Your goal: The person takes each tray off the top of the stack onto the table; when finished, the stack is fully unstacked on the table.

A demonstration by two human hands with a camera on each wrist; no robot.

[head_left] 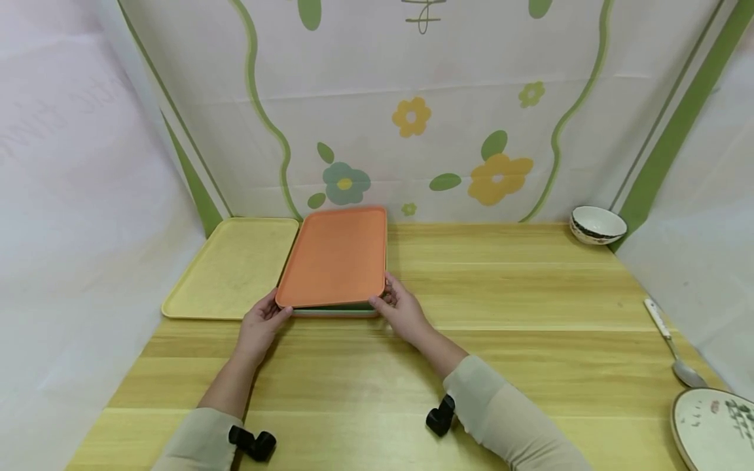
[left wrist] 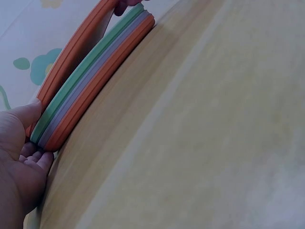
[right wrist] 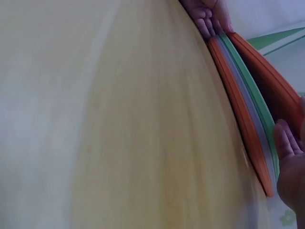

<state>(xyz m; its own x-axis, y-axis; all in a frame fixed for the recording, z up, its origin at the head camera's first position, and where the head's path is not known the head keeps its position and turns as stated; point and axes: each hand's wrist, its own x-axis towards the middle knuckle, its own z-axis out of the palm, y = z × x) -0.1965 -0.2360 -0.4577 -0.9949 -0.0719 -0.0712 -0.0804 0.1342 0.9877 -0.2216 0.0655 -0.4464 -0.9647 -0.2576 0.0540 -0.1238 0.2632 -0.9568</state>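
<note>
An orange tray [head_left: 336, 256] lies on top of a stack, its near edge raised, with a gap that widens toward the right. Beneath it are a green tray [left wrist: 66, 96], a greyish-purple tray [right wrist: 250, 98] and another orange tray [left wrist: 90, 98] at the bottom. My left hand [head_left: 263, 326] grips the top tray's near left corner, thumb on its rim and fingers beside the lower trays' corner. At the near right corner, my right hand [head_left: 402, 312] pinches the raised tray, thumb above and fingers underneath.
To the left of the stack lies a yellow tray [head_left: 235, 268]. A patterned bowl [head_left: 597, 226] stands at the back right. Along the right side lie a white-handled spoon [head_left: 671, 343] and a plate [head_left: 709, 425]. Flowered cloth [head_left: 365, 111] hangs behind the wooden table [head_left: 501, 294].
</note>
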